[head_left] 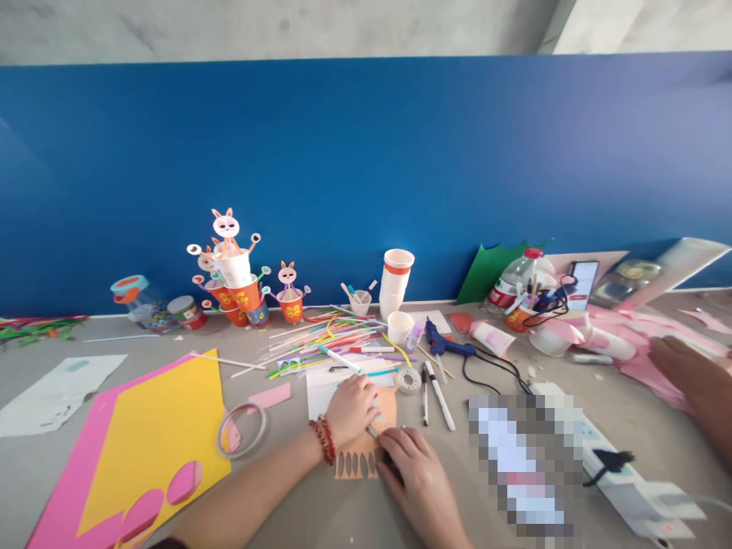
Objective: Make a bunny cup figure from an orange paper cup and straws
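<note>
A sheet of light-orange paper (387,400) lies on the grey table in front of me, with a row of long oval holes along its near edge. My left hand (351,412), with a red bead bracelet (323,440) at the wrist, rests on this paper, fingers spread over it. My right hand (420,469) is closed at the paper's right side, fingers bent around a slim object (373,431) with a pale end. Most of that object is hidden, so its kind is unclear. White paper (318,393) lies partly under the orange sheet.
Pink and yellow sheets (165,427) and a tape roll (242,429) lie left. Paper-cup figures (233,271), colored sticks (337,339) and stacked cups (396,282) stand behind. Rightward are pens (439,396), a blue glue gun (449,345), a power strip (606,457) and another person's hand (678,366).
</note>
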A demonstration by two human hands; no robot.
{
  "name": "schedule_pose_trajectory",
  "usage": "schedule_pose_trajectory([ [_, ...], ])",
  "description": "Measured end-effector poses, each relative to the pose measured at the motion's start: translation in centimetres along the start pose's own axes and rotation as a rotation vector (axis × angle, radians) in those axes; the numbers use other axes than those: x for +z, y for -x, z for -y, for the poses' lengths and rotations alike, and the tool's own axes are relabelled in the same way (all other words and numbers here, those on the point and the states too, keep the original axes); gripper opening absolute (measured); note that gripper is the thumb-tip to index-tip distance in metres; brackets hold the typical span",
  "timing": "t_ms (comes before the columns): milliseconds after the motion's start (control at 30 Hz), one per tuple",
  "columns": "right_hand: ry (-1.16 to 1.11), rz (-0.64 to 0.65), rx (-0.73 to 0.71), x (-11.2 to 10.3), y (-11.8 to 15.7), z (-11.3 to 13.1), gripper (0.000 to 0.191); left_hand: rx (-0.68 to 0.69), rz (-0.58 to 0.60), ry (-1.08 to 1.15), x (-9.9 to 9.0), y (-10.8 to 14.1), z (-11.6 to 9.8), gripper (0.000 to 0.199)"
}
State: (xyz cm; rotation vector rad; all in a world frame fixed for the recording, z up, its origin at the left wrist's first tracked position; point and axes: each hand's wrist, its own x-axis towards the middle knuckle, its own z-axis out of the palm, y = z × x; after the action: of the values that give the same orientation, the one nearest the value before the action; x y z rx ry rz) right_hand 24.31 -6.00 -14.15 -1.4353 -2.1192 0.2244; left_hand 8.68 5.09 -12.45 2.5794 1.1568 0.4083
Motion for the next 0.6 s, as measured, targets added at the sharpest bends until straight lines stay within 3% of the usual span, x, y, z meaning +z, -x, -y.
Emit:
schedule_pose_trajectory([
  [200,-0.056,-0.019,0.013,-0.5,-0.2,0.4,0.025,-0.033,0.017,0.002,0.8,-0.6,0.1,0.004],
  [600,-0.121,-0.024,-0.003,0.1,1.7,-0.1,0.027,0.075,0.161,0.074,0.9,-0.6,-1.7,0.006],
])
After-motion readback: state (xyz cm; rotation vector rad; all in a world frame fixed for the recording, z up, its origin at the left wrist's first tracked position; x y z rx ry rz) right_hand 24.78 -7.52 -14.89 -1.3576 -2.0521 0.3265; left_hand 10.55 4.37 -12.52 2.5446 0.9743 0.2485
